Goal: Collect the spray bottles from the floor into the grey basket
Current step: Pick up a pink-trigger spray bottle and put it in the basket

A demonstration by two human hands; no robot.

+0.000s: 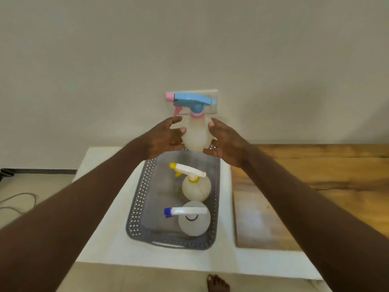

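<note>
A grey perforated basket (137,209) sits on a white table. Inside it stand two cloudy spray bottles: one with a yellow and white trigger head (195,187) in the middle, one with a blue and white head (193,221) nearer me. A third bottle with a blue and pink trigger head (195,133) is upright above the basket's far end. My left hand (164,138) and my right hand (226,142) press on its two sides and hold it between them.
The white table (109,234) carries the basket; a wooden board or tabletop (305,186) lies to its right. A wall plate (211,103) is on the wall behind the held bottle. Cables (19,201) lie on the floor at left. A bare foot (216,283) shows below.
</note>
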